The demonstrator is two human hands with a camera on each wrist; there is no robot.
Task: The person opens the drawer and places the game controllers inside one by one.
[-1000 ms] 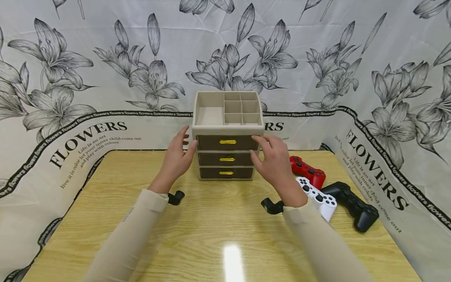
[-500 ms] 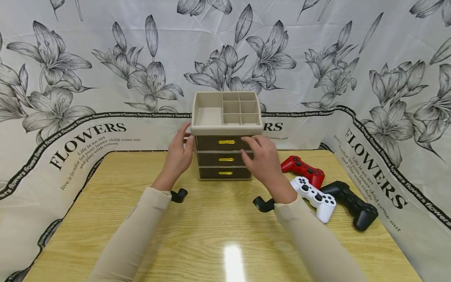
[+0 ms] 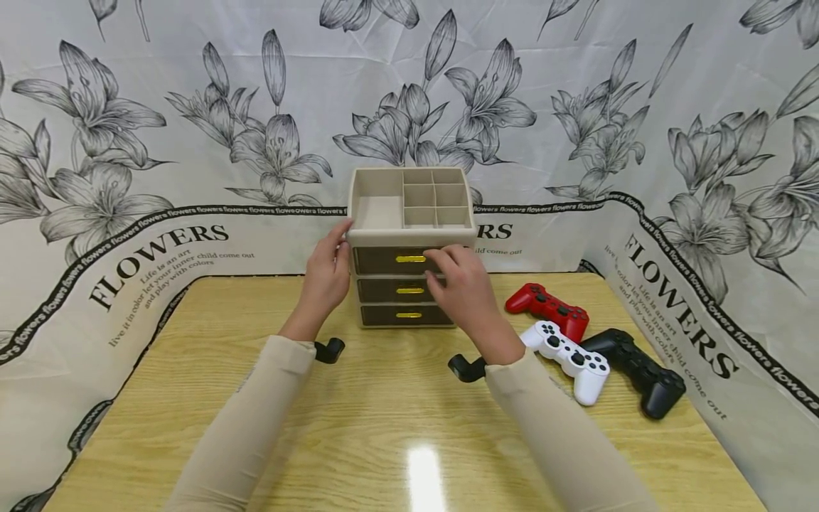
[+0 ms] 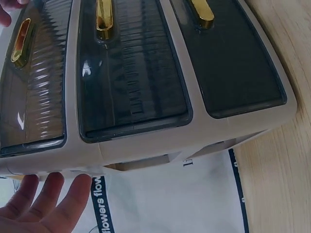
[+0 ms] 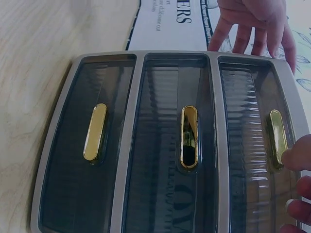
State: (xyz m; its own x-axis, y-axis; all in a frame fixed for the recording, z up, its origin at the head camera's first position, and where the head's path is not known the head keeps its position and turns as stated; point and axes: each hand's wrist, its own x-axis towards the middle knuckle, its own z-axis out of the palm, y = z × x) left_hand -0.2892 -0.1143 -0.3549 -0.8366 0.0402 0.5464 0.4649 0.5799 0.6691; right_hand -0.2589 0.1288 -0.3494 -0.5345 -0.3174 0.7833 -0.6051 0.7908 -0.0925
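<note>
As the left hand (image 3: pixel 325 279) touches the side of the drawer unit (image 3: pixel 384 275), fingers extended, right hand (image 3: pixel 467 290) touching top gold handle (image 3: pixel 408 259), fingers parted.

I see the drawer box (image 3: pixel 382 267) near the middle of the tabletop's (image 3: pixel 384 398) far edge, with the cloth (image 3: pixel 409 64) behind it. In its top, one large compartment (image 3: pixel 379 203) lies left of six small ones. The left hand (image 3: pixel 325 277) is at the box's left side, the right hand (image 3: pixel 467 291) before the top drawer (image 3: pixel 377 261). Toward the right edge, one controller (image 3: pixel 547 311) lies behind a second controller (image 3: pixel 569 359); a third controller (image 3: pixel 638 373) is right of both.
</note>
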